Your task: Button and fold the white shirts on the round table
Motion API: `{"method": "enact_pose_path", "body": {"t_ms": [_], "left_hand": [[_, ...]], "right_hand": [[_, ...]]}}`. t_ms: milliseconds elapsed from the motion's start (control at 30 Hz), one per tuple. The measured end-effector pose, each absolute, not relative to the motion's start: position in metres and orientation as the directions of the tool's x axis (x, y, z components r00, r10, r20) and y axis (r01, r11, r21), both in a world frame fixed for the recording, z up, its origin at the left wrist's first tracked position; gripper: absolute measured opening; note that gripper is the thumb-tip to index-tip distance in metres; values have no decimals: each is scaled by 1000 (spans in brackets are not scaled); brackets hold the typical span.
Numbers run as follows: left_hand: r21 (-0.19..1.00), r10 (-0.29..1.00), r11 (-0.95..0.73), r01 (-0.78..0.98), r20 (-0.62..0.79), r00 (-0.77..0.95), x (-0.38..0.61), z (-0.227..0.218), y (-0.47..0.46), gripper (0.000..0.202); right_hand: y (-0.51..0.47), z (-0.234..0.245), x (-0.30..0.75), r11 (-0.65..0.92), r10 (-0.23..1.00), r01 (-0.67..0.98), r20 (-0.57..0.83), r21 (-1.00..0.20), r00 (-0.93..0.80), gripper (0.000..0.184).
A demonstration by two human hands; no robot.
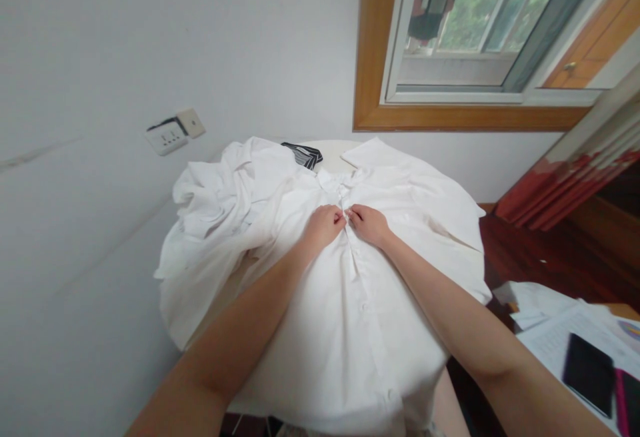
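A white button-up shirt (350, 317) lies spread front-up over a small round table (327, 147), collar toward the wall. My left hand (325, 222) and my right hand (369, 222) meet at the shirt's button placket near the chest. Both hands have their fingers pinched on the placket fabric, thumbs almost touching. A row of small buttons runs down the placket below my hands. More crumpled white cloth (215, 203) is heaped at the left side of the table.
A black striped cloth (304, 154) peeks out behind the collar. A wall socket (167, 137) sits left of the table. A window (475, 37) is above right, red curtain (575, 183) beside it. Papers (560, 330) and a dark phone (587, 373) lie at lower right.
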State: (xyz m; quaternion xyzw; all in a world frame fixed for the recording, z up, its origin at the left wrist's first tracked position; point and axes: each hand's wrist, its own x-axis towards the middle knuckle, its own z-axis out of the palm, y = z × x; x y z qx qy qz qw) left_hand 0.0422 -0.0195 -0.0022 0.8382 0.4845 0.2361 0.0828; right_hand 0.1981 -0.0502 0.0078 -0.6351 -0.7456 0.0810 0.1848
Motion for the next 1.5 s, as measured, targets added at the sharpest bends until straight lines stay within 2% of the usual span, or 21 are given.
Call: {"method": "enact_pose_path", "body": {"t_ms": [67, 133, 267, 400, 567, 800, 1133, 1267, 1500], "left_hand": [[415, 847, -521, 745, 357, 393, 39, -5, -17, 9], [425, 834, -530, 734, 418, 360, 37, -7, -16, 15], [314, 778, -564, 763, 512, 364, 37, -5, -18, 19], [238, 787, -563, 792, 448, 424, 40, -10, -21, 37], [171, 822, -530, 830, 342, 455, 40, -21, -18, 47], [170, 832, -509, 844, 348, 432, 39, -20, -6, 48], [88, 809, -508, 857, 391, 439, 36, -7, 20, 39], [95, 781, -534, 840, 437, 446, 37, -7, 31, 36], [110, 775, -587, 802, 361, 518, 34, -22, 41, 45]], "right_hand": [[-51, 7, 197, 166, 978, 920, 177, -356, -108, 35], [-51, 7, 197, 155, 978, 914, 189, -376, -88, 36], [-51, 10, 204, 153, 956, 911, 290, -382, -39, 34], [-55, 10, 210, 115, 923, 948, 384, -296, 8, 32], [-58, -5, 206, 125, 965, 967, 252, -223, -67, 48], [-43, -10, 204, 136, 977, 977, 186, -166, -105, 51], [-28, -6, 196, 162, 967, 970, 227, -179, -119, 50], [-26, -5, 195, 165, 962, 967, 247, -195, -115, 48], [-19, 2, 199, 99, 956, 957, 293, -274, -15, 37]]}}
